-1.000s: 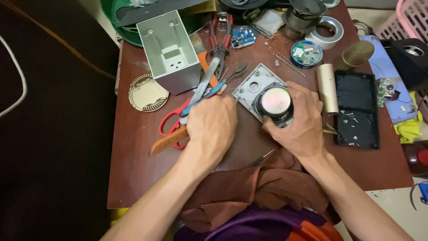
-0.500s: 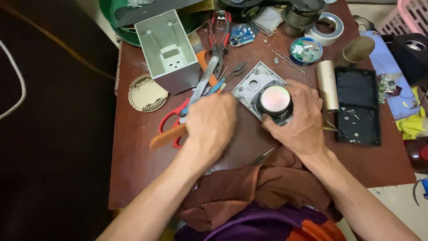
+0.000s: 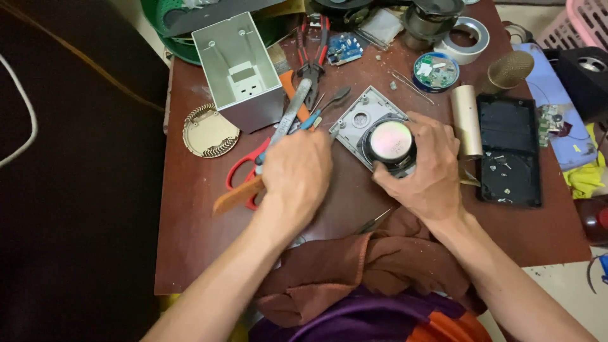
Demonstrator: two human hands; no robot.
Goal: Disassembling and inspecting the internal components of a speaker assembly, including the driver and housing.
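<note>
In the head view, a reddish-brown table [image 3: 190, 215] is seen from above, crowded with tools and parts, with a dark floor to its left and pale floor at the lower right. A round speaker driver [image 3: 391, 143] with a shiny magnet back is seated on a grey square plate [image 3: 358, 114] near the table's middle. The driver is grasped around its rim by the right hand [image 3: 430, 171]. The left hand [image 3: 297, 174] is clenched just left of the plate; a tool with a blue handle [image 3: 310, 121] runs out from under its fingers, though whether that tool is actually gripped cannot be told. Red-handled scissors [image 3: 244, 168] are laid just left of that hand. A grey open metal box [image 3: 237, 69] is stood at the far left, a round gold grille [image 3: 208, 132] beside it. A brass-coloured cylinder [image 3: 466, 120] and a black open casing [image 3: 510, 149] are placed right of the driver. A brown cloth [image 3: 354, 266] is draped over the near edge.
</note>
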